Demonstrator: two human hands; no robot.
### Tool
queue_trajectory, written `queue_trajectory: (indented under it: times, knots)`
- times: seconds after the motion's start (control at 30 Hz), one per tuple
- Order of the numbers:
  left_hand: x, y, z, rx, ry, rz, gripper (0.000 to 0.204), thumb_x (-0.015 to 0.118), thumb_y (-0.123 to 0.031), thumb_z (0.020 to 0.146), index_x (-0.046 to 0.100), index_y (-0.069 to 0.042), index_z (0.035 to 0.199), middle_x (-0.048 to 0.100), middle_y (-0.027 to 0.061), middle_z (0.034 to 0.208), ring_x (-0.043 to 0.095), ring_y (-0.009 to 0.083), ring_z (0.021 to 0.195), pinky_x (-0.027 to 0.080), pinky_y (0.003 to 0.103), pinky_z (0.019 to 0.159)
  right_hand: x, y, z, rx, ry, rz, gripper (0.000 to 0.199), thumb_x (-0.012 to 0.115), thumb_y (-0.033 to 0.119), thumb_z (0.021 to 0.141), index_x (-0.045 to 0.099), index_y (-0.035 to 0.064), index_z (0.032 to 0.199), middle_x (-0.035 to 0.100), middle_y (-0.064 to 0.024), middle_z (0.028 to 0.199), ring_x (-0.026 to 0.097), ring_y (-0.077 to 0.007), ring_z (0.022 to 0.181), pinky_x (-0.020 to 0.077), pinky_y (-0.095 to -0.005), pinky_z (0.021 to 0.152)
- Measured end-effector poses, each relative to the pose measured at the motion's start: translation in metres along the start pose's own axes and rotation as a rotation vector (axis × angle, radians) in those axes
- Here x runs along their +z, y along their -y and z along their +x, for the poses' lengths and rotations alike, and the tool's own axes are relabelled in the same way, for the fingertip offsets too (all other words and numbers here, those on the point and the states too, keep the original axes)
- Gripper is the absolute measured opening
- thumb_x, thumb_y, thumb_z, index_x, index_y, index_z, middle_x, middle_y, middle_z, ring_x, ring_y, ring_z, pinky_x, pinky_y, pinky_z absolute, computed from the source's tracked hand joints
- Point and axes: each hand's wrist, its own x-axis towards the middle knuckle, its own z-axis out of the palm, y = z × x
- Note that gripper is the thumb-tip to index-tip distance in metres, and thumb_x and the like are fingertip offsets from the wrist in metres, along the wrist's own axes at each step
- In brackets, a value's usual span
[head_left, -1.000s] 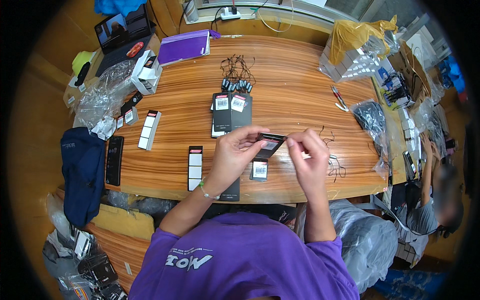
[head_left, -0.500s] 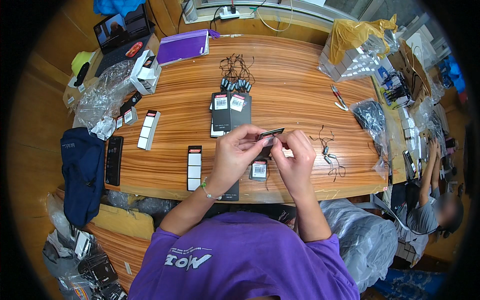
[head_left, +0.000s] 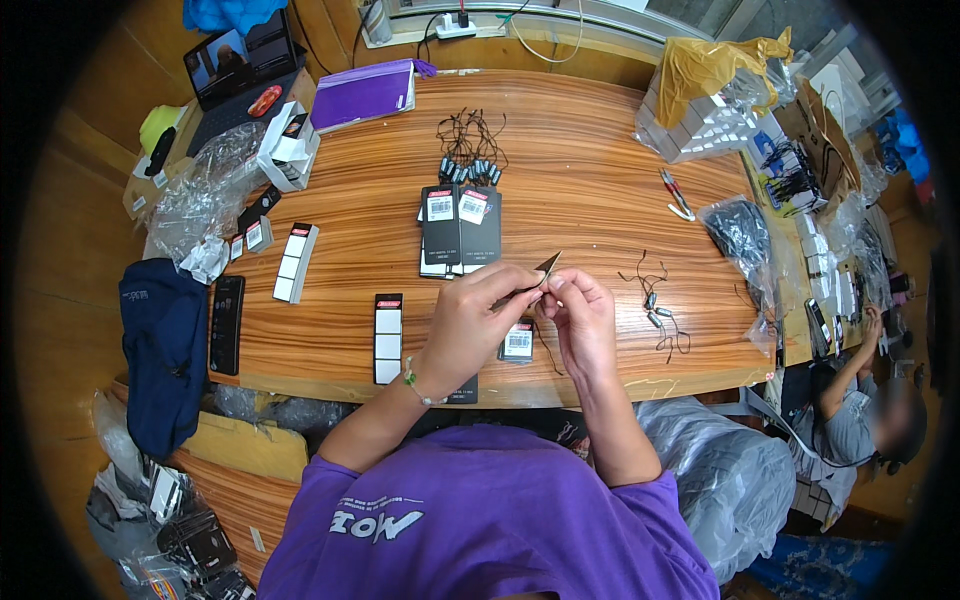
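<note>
Head view, bench, left to right. White-panelled strip: flat, near the left wrist; a careless wrist could knock it askew. Dark card pile: 2 barcode stickers uppermost; cards overlap, so a bump could spread them. Left hand: closed, pinching 1 small dark card above the bench; too hard a squeeze might crease it. Small label stack: below the hands. Thin black cord: trails beside that stack, liable to snag. Right hand: fingertips pinched, apparently on the cord, contact hidden; slackening could let it slip. Corded pieces: loose strands, prone to tangling if brushed.
</note>
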Motion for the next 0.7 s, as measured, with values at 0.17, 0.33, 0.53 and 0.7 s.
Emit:
queue_trajectory:
  times: [0.17, 0.33, 0.53, 0.7]
  knots:
    - [-0.002, -0.003, -0.002, -0.063, -0.009, -0.083, 0.016, 0.064, -0.003, 0.078, 0.063, 0.003, 0.093, 0.064, 0.0102, 0.083, 0.061, 0.0133, 0.070, 0.051, 0.024, 0.059, 0.005, 0.014, -0.003, -0.633, 0.014, -0.925, 0.005, 0.061, 0.000, 0.077, 0.057, -0.0038, 0.077, 0.053, -0.0071, 0.065, 0.049, -0.0114, 0.056, 0.0381, -0.0251, 0.052]
    - [-0.002, -0.007, -0.001, -0.106, 0.036, -0.054, 0.018, 0.064, 0.002, 0.077, 0.064, 0.002, 0.095, 0.063, 0.0089, 0.086, 0.063, 0.0125, 0.078, 0.053, 0.022, 0.068, -0.002, 0.014, 0.000, -0.369, 0.026, -0.613, 0.007, 0.065, 0.002, 0.075, 0.059, -0.0015, 0.076, 0.052, -0.0041, 0.066, 0.047, -0.0105, 0.059, 0.0364, -0.0229, 0.053]
    - [-0.002, -0.010, -0.002, -0.110, 0.013, -0.163, 0.016, 0.063, 0.002, 0.077, 0.065, 0.002, 0.093, 0.065, 0.0089, 0.085, 0.063, 0.0130, 0.079, 0.052, 0.023, 0.067, -0.011, 0.012, 0.004, -0.514, -0.021, -0.663, 0.011, 0.068, 0.005, 0.074, 0.062, 0.0010, 0.082, 0.053, -0.0028, 0.079, 0.048, -0.0101, 0.072, 0.0379, -0.0237, 0.062]
    - [-0.004, -0.008, -0.002, 0.063, 0.007, 0.016, 0.016, 0.062, 0.005, 0.075, 0.067, 0.000, 0.089, 0.066, 0.0096, 0.084, 0.064, 0.0178, 0.078, 0.051, 0.025, 0.067, -0.012, 0.028, 0.002, -0.287, 0.188, -0.464, 0.009, 0.065, 0.005, 0.076, 0.061, 0.0012, 0.083, 0.053, -0.0046, 0.091, 0.049, -0.0110, 0.085, 0.0381, -0.0246, 0.071]
